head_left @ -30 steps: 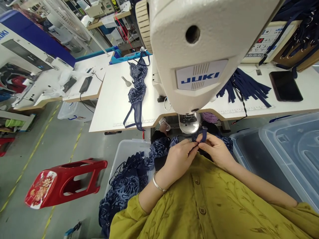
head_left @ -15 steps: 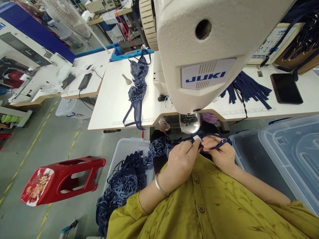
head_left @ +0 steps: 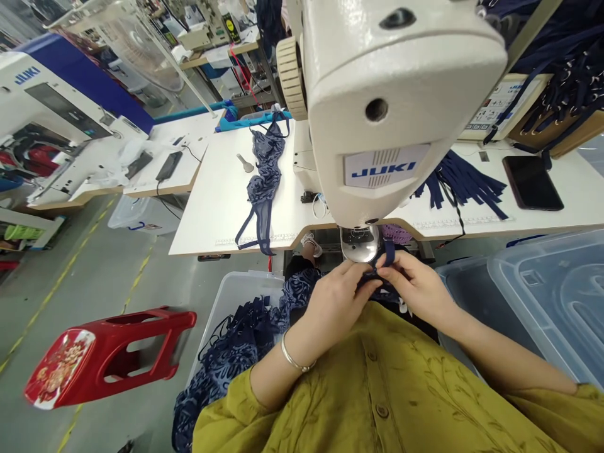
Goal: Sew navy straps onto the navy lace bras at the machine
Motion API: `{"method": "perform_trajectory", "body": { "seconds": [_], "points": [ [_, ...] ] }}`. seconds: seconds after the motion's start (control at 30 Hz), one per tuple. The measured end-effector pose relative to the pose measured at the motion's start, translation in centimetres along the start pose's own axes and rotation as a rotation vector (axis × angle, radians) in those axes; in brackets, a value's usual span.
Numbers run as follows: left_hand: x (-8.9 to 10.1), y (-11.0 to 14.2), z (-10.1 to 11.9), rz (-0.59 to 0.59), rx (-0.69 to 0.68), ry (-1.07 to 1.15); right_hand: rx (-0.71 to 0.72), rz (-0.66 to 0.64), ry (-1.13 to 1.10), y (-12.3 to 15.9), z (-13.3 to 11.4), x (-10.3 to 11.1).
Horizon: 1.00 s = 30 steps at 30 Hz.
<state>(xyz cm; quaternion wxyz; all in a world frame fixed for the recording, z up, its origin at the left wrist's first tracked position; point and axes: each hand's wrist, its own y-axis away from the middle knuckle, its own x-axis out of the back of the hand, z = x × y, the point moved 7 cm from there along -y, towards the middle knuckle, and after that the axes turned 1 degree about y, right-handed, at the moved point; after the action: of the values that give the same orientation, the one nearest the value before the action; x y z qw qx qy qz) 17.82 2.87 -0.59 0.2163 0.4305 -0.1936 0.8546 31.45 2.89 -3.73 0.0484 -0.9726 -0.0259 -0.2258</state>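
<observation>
My left hand [head_left: 336, 303] is closed, thumb and fingers pinching the dark edge of a navy patterned bra [head_left: 302, 289], just below the sewing machine [head_left: 377, 126]. Beside it my right hand [head_left: 418, 286] pinches a navy strap [head_left: 389, 251], whose short loop stands up above the fingers. Both sets of fingertips nearly meet, close to the machine's shiny metal arm end [head_left: 359, 244]. The exact spot where strap and bra edge come together is hidden by the fingers. Part of the bra hangs toward the bin on the left.
A clear bin [head_left: 226, 283] piled with navy bras [head_left: 236, 358] stands at left; a lidded clear bin [head_left: 557, 296] stands at right. On the white table [head_left: 212, 207] lie a finished-looking bra [head_left: 267, 170], cut navy straps [head_left: 465, 179] and a phone [head_left: 533, 182]. A red stool [head_left: 113, 352] lies on the floor.
Half a second ago a white label and a strap with a ring showed at my right fingers; now a strap loop stands up there. Both hands stay close together, and the camera view has shifted.
</observation>
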Motion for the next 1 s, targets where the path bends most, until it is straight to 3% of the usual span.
{"method": "perform_trajectory", "body": {
  "seconds": [0.1, 0.23, 0.3, 0.4, 0.5, 0.67, 0.8, 1.0],
  "points": [
    [1.5, -1.1, -0.5, 0.09, -0.024, -0.09, 0.08, 0.007, 0.072, -1.7, -0.7, 0.2],
    [2.0, -2.5, -1.7, 0.17, -0.052, -0.291, 0.163, 0.047, 0.141, -3.3, -1.0, -0.6],
    [2.1, -2.6, -2.1, 0.285, -0.1, -0.328, 0.128, 0.083, 0.151, -3.8, -0.7, -0.8],
    [1.3, -1.5, -1.8, 0.401, -0.28, -0.294, 0.014, 0.13, 0.064, -4.5, 0.4, -0.5],
    [-0.4, -0.2, -1.2, 0.357, -0.409, -0.261, -0.075, 0.048, -0.157, -5.2, 1.9, -1.1],
    [-1.7, 0.4, -1.4, 0.304, -0.334, -0.356, -0.101, -0.003, -0.413, -5.8, 3.3, -1.6],
    [-1.9, 0.1, -1.5, 0.235, -0.296, -0.391, -0.08, 0.056, -0.322, -6.0, 3.0, -0.7],
    [-1.8, -0.3, -1.1, 0.253, -0.25, -0.455, 0.01, 0.075, -0.127, -7.1, 2.3, 0.3]
  ]
}}
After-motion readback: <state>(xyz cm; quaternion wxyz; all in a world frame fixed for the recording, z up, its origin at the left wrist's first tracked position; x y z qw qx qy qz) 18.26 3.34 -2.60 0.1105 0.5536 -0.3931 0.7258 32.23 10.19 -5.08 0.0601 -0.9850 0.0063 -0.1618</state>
